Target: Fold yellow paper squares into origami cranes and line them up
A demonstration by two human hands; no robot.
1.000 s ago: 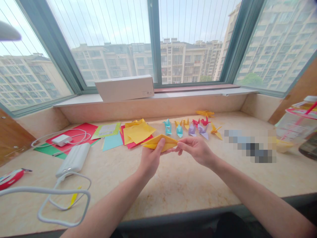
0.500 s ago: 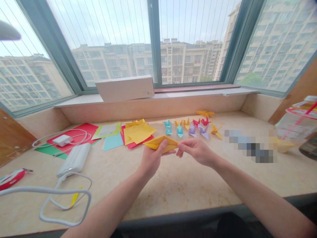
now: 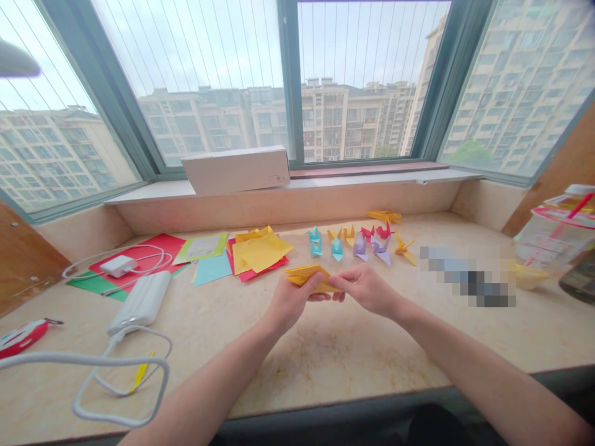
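Note:
A folded piece of yellow origami paper [image 3: 302, 272] is held above the counter between both hands. My left hand [image 3: 294, 302] grips its left part, thumb on top and fingers beneath. With thumb and fingertips, my right hand [image 3: 365, 288] pinches the right end of the paper. Just behind the hands stand several finished paper cranes: blue [image 3: 337, 248], purple [image 3: 361, 246], red [image 3: 383, 230] and yellow [image 3: 405, 249]. Sheets of yellow paper [image 3: 260, 249] lie to the left of them. The fingertips under the paper are partly hidden.
On the left are a white power bank [image 3: 140, 301], a charger [image 3: 119, 266] with cable, and red paper [image 3: 151, 248]. A white box [image 3: 237, 170] stands on the sill. At the right are a plastic cup [image 3: 553, 238] and a blurred-out item [image 3: 469, 277].
The yellow paper has tilted and now looks narrower, its right end more covered by my right fingers. My right hand has moved slightly left, closer to my left hand.

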